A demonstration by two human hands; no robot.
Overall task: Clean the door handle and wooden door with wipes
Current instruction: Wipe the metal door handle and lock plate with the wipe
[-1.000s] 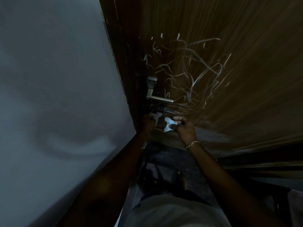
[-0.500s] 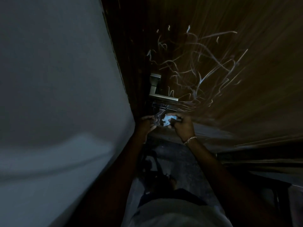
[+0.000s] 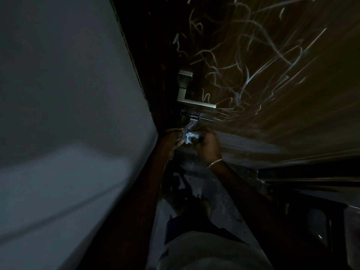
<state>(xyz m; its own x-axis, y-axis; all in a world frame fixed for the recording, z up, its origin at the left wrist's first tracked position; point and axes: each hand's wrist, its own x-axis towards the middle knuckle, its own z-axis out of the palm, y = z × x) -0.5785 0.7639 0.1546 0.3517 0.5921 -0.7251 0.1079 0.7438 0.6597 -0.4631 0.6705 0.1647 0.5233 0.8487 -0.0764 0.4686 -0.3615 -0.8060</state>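
Two hands meet below one metal door handle point(image 3: 194, 103) — right hand point(image 3: 208, 146) curled around one white wipe point(image 3: 190, 137); left hand point(image 3: 171, 140) touches it, grip unclear. One scribbled wooden door point(image 3: 292, 106).

Very dim, wide-angle warp, blurry.

Door point(image 3: 292, 94) is brown wood grain with pale whitish scribbles all over it. Handle point(image 3: 194, 103) is silvery metal, wipe point(image 3: 190, 137) is light bluish-white, wall point(image 3: 58, 94) is plain grey, bracelet point(image 3: 214, 162) looks gold.
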